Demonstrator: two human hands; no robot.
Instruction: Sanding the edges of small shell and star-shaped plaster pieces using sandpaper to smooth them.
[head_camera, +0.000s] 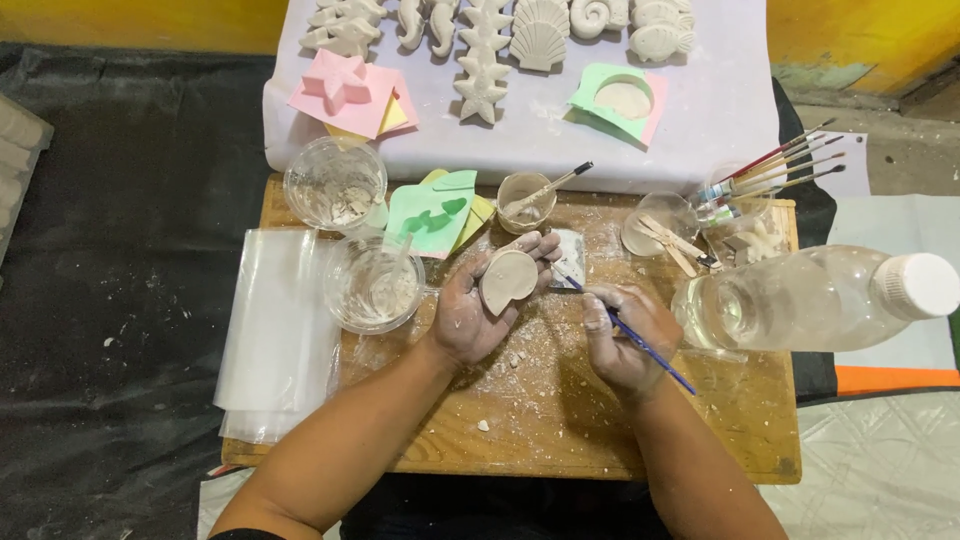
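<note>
My left hand lies palm up over the wooden board and cradles a pale plaster shell cast. To its right, my right hand grips a thin blue-handled brush, its tip pointing up and left toward the shell. Both hands are dusted with white plaster. A small grey-white block lies on the board just behind the shell.
Two clear plastic cups with plaster residue stand at left, beside clear plastic bags. A small cup with a brush, a jar of brushes and a lying clear bottle sit right. Dried plaster casts rest on white paper behind.
</note>
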